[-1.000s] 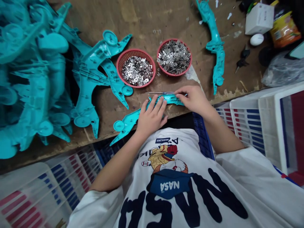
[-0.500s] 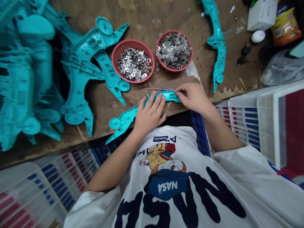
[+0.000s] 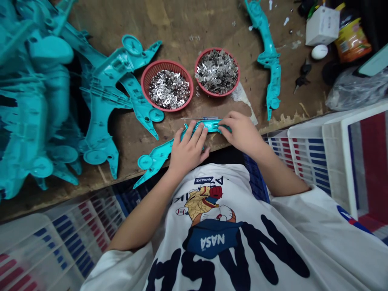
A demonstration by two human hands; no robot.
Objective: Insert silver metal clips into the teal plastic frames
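A long teal plastic part lies aslant along the table's front edge, its disc end at the left and jutting past the edge. My left hand rests over its middle, fingers stretched and spread. At the part's right end, my right hand has thumb and fingertips pinched together; what is between them is hidden. Just behind the part lies a thin screwdriver with a clear handle. Beyond it stand a red basket of small shiny metal pieces and a second red basket of metal pieces.
Teal plastic parts are heaped at the left. Another teal part lies at the right, near keys, a white box, an egg-shaped white thing and a clear plastic bag. Plastic crates flank me below table height.
The view has shifted slightly, so the table things appear a little lower. My right hand stays at the part's right end with a slightly changed finger pose; my left hand stays on the part.
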